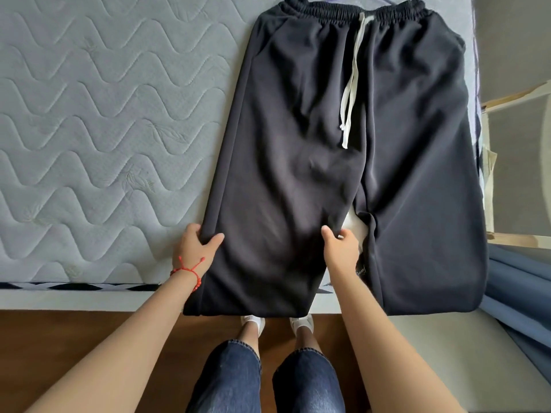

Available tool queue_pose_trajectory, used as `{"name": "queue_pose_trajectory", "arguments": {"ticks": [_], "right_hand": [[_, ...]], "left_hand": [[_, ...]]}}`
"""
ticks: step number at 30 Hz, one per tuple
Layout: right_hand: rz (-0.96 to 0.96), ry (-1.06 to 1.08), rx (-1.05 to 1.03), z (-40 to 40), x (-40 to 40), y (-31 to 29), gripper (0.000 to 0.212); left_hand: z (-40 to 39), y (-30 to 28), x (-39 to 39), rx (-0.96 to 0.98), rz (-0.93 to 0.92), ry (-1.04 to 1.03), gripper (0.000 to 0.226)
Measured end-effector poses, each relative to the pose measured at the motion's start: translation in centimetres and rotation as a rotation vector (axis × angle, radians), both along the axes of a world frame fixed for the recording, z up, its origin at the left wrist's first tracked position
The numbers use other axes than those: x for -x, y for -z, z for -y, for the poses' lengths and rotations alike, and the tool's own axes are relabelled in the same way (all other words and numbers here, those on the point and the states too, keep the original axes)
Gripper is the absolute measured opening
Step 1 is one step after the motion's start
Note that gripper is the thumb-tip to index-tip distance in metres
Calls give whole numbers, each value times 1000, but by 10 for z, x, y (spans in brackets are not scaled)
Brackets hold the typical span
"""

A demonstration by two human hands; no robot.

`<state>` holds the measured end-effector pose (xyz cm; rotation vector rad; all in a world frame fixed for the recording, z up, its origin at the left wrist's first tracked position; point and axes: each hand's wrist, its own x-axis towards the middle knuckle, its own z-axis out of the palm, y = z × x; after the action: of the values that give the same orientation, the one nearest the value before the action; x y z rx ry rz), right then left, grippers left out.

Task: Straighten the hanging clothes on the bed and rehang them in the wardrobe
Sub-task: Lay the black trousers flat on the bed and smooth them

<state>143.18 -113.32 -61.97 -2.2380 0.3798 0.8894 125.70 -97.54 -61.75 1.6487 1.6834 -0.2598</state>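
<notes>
Dark trousers (343, 162), hems overhanging the mattress (104, 114)

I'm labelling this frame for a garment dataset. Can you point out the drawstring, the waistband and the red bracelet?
drawstring (352, 84): head view, on the middle of the pale hanging cords.
waistband (334, 9): head view, on the gathered elastic left of the cord.
red bracelet (190, 271): head view, on the thread at the left wrist.

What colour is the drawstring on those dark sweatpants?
The drawstring is white or off-white against the dark sweatpants, clearest in the head view.
</notes>
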Motion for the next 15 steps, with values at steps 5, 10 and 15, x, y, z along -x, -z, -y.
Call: {"name": "queue_pose_trajectory", "arguments": {"ticks": [5, 10, 15], "right_hand": [[31, -50, 80, 10, -15, 2, 40], [26, -29, 82, 16, 0, -8, 26], [-82, -129, 142, 32, 19, -35, 35]], "left_hand": [[-8, 0, -8, -67, -52, -47, 44], [-7, -8, 5, -23, -78, -146, 31], [-9, -37, 42, 60, -76, -128, 30]]}}
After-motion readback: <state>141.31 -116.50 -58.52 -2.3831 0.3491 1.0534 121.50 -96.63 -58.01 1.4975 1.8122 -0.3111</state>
